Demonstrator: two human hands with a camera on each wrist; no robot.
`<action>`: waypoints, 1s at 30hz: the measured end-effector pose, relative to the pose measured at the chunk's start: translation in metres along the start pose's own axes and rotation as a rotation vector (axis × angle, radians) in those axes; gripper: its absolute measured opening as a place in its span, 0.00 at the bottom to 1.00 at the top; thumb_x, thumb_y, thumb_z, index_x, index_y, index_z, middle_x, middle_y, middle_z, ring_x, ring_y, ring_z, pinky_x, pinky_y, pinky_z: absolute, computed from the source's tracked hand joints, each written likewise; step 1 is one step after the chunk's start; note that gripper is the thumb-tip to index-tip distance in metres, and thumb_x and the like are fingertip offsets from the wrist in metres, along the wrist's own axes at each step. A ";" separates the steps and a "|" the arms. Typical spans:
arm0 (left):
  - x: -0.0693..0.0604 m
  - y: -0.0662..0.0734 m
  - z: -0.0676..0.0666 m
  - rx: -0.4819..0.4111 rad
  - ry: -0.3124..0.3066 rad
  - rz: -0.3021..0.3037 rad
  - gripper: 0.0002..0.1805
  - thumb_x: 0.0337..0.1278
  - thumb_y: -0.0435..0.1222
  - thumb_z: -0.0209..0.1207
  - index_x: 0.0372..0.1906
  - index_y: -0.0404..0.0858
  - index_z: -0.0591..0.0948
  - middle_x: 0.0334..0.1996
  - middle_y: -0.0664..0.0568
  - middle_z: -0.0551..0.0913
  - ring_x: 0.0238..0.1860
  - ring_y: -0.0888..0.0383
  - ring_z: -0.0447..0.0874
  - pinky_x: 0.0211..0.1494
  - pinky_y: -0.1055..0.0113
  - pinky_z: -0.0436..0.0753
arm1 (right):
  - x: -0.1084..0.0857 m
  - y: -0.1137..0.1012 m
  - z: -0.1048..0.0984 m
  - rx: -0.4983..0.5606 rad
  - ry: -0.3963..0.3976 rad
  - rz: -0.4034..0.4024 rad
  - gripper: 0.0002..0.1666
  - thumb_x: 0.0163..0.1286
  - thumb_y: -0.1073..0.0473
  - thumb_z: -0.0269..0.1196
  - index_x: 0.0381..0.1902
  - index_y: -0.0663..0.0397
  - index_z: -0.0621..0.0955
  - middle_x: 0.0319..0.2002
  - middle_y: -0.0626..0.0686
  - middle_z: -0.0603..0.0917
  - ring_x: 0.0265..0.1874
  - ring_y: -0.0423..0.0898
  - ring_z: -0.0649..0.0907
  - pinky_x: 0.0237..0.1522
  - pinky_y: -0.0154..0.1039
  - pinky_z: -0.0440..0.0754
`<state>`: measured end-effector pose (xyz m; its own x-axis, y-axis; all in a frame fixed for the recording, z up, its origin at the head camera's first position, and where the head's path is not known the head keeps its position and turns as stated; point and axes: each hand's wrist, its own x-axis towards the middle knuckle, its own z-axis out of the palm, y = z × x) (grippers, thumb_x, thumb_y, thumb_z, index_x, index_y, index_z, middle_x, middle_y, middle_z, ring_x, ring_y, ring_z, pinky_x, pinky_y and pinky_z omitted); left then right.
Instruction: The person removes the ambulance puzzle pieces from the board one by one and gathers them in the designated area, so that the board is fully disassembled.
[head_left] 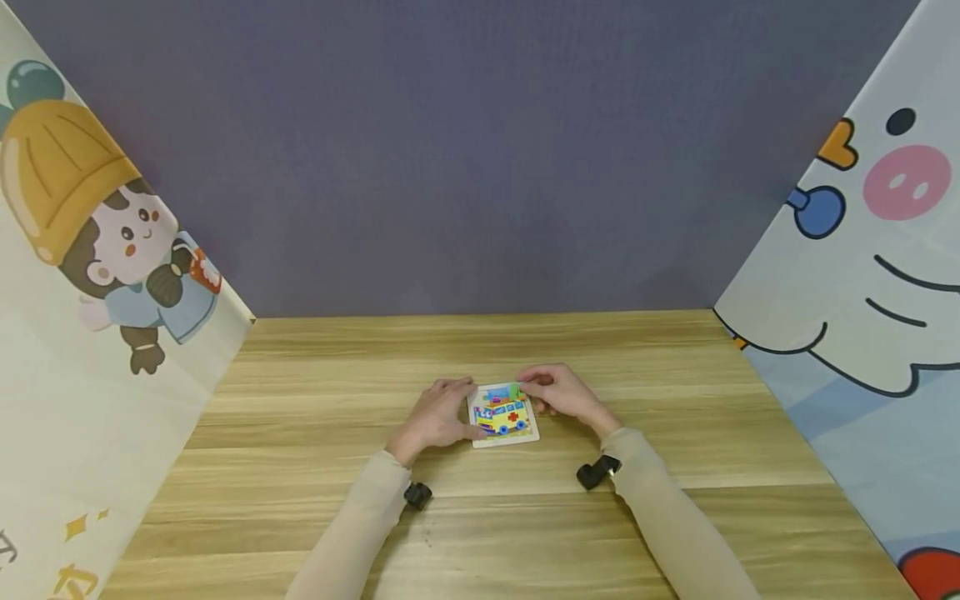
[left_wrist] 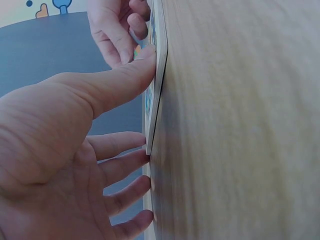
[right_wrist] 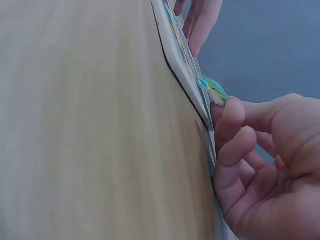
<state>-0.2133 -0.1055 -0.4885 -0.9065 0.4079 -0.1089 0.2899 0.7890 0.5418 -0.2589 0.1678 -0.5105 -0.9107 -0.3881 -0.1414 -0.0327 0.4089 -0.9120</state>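
A small square puzzle board (head_left: 506,442) with a pale frame and a yellow ambulance picture lies flat on the table. The left hand (head_left: 441,415) is at its left side, thumb (left_wrist: 135,70) on the board's face and the other fingers spread, fairly straight, along its edge and the table. At the upper right corner the right hand (head_left: 562,393) pinches a green puzzle piece (right_wrist: 215,89) between thumb and fingertips; the piece is tilted up from the board. Its lower edge is partly hidden by the picture and fingers.
The wood-grain table (head_left: 495,533) surrounds the board. A dark grey panel (head_left: 480,158) stands behind it, with cartoon-printed panels at left (head_left: 45,417) and right (head_left: 862,267). Each wrist wears a small black device, at left (head_left: 417,496) and right (head_left: 596,473).
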 end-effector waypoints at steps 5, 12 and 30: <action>0.000 0.000 -0.001 -0.001 -0.001 0.002 0.47 0.56 0.52 0.77 0.77 0.36 0.73 0.82 0.43 0.66 0.81 0.36 0.62 0.83 0.36 0.60 | -0.005 0.001 -0.008 -0.015 0.013 0.012 0.19 0.82 0.55 0.63 0.64 0.55 0.84 0.32 0.51 0.86 0.21 0.43 0.77 0.20 0.34 0.74; -0.001 0.001 -0.001 0.006 0.002 0.002 0.48 0.56 0.52 0.78 0.77 0.37 0.73 0.82 0.43 0.67 0.81 0.36 0.62 0.83 0.36 0.61 | -0.010 0.006 -0.019 -0.019 0.031 0.014 0.19 0.82 0.54 0.62 0.63 0.56 0.85 0.31 0.53 0.85 0.21 0.43 0.77 0.20 0.34 0.73; -0.001 0.002 -0.001 -0.003 -0.006 0.001 0.47 0.57 0.51 0.77 0.78 0.37 0.72 0.82 0.44 0.66 0.81 0.36 0.61 0.83 0.36 0.59 | -0.022 0.027 -0.059 -0.016 0.054 0.062 0.23 0.82 0.54 0.62 0.66 0.60 0.82 0.30 0.53 0.83 0.21 0.41 0.76 0.19 0.34 0.73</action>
<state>-0.2119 -0.1050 -0.4870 -0.9043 0.4114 -0.1137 0.2897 0.7871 0.5445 -0.2638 0.2359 -0.5096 -0.9319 -0.3168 -0.1765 0.0186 0.4443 -0.8957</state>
